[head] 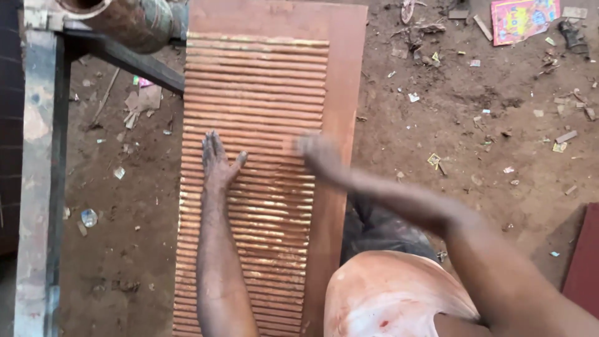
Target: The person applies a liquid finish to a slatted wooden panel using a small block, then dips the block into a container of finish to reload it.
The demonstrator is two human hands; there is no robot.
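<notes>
A long reddish-brown wooden panel (346, 93) with many raised horizontal ribs lies lengthwise in front of me. My left hand (217, 163) rests flat on the ribbed face, fingers stretched out and pointing away from me. My right hand (315, 153) is blurred with motion over the ribs near the panel's right border; I cannot tell whether it holds anything. My knee (390, 299), dusted with reddish powder, shows at the bottom.
Bare dirt ground (468, 125) strewn with paper scraps and wood chips surrounds the panel. A worn metal frame (37, 187) with a rusty pipe (125, 22) stands on the left. A colourful printed sheet (521, 19) lies at the top right, a dark red board (583, 262) at the right edge.
</notes>
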